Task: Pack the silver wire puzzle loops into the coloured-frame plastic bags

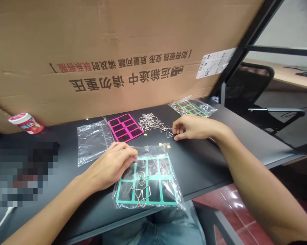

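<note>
Head view: your left hand (119,161) rests curled on a clear bag (148,150), right hand (193,127) curled beside a wire heart (170,134); pinching unclear.

Beyond both the left hand (120,160) and the right hand (194,127), the cardboard (117,27) carries upside-down Chinese print: a large dark line (128,80), "运输途中 请勿重压", with a small pictogram (176,70) at its end nearer the right hand. Farther from the hands, a smaller bracketed line (120,61) reads "如有破损 变形 质量问题 请及时联系客服", its last four characters red. Past the right hand, farther right, a white label (216,63) bears barcodes and illegible small print. Far left of the left hand, a red-and-white bottle (27,123) shows white lettering, too blurred to read.
</note>
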Available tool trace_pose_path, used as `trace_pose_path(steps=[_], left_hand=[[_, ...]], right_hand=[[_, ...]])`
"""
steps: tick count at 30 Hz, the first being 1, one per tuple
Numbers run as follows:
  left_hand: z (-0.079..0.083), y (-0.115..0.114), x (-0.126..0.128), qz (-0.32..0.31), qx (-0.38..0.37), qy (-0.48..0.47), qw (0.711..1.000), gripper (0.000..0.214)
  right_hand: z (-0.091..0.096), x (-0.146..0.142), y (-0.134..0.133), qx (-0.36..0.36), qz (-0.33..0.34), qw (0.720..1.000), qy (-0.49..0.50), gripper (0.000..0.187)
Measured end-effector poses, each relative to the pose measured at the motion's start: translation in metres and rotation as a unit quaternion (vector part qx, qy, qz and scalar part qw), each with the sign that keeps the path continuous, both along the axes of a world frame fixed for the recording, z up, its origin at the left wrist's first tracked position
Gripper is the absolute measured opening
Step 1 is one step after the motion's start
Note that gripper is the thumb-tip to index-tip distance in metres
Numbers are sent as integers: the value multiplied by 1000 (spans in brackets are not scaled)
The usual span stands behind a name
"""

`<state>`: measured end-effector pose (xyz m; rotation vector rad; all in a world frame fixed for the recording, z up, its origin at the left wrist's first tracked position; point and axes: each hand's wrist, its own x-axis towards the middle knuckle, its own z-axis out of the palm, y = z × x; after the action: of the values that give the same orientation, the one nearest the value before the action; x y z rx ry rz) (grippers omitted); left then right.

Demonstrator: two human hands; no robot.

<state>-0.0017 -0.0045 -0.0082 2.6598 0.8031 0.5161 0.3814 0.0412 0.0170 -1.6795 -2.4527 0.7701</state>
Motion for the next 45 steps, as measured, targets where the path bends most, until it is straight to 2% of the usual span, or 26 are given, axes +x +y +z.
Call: trace_pose_path(steps=[2, 8, 12, 16, 21, 27, 45], left_hand=[[0, 0, 0, 1, -1, 1, 1000, 19], [0, 0, -1, 1, -2, 7, 1000, 19], [0, 0, 0, 0, 0, 8, 1000, 19], [2, 0, 1, -11, 2, 11, 1000, 18], [3, -1, 1, -9, 4, 13, 1000, 18], [1, 0, 2, -6, 1, 13, 1000, 19], [3, 0, 3, -4, 10, 18, 1000, 16]], right_hand=[[0, -4, -2, 1, 3, 1000, 9, 21], [-3, -25, -6, 44, -31, 999, -6, 38], [-11, -35, -4, 84, -8, 996, 6, 26], [-10, -32, -4, 33, 12, 999, 31, 16], [-6, -29, -6, -19, 12, 999, 35, 20], [-5, -26, -4, -30, 50, 998, 32, 29], [-4, -22, -2, -38, 46, 997, 47, 30]])
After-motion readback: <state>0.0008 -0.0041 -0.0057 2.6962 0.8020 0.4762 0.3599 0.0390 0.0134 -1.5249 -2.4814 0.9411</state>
